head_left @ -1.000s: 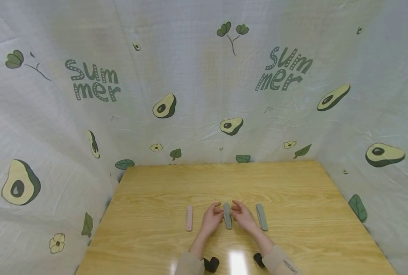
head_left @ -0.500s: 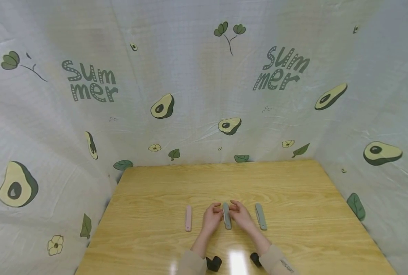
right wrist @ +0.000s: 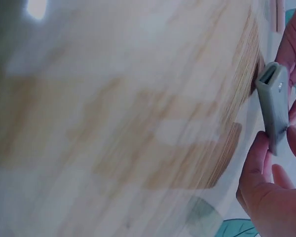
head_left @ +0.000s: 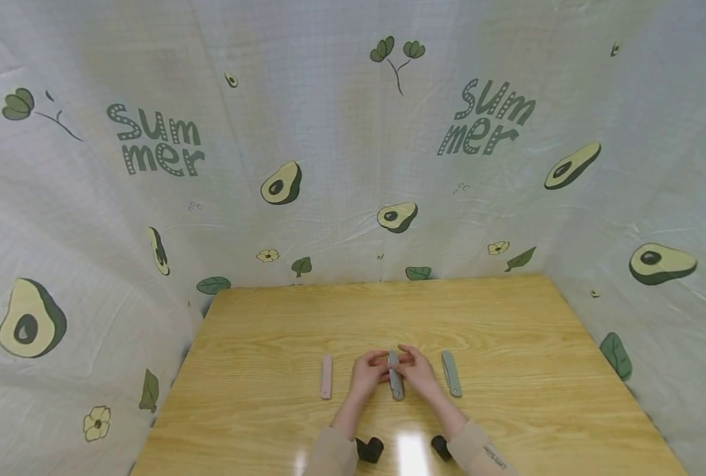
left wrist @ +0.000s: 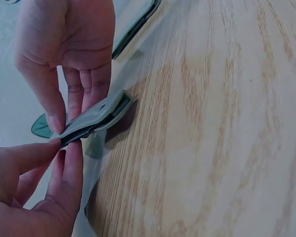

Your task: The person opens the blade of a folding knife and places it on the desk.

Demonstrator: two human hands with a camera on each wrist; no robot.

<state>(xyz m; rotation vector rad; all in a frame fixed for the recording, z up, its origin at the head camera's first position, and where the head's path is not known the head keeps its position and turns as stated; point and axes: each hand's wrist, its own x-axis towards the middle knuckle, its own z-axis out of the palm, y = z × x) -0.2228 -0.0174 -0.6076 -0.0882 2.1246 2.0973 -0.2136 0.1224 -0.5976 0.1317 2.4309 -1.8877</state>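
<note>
Between my two hands is a grey-green folding knife (head_left: 397, 387), a slim folded handle with a dark slot along its edge. My left hand (head_left: 367, 375) pinches it from the left with thumb and fingertips. From the other side, the thumb and fingers of my right hand (head_left: 418, 371) pinch it too. In the left wrist view the knife (left wrist: 96, 116) sits tilted above the wood, with a shadow below it. Seen from the right wrist, its slotted end (right wrist: 274, 81) points up, away from my right fingers. The blade does not show outside the handle.
A pink folding knife (head_left: 326, 377) lies on the wooden table (head_left: 258, 370) to the left, and a second grey-green one (head_left: 451, 374) to the right. Behind and beside the table hangs a white cloth (head_left: 341, 132) printed with avocados. Black straps (head_left: 369, 451) are at the wrists.
My left fingers have closed in from beside the knife onto its edge. The knife has shifted slightly to the right and turned a little. The other two knives lie as before.
</note>
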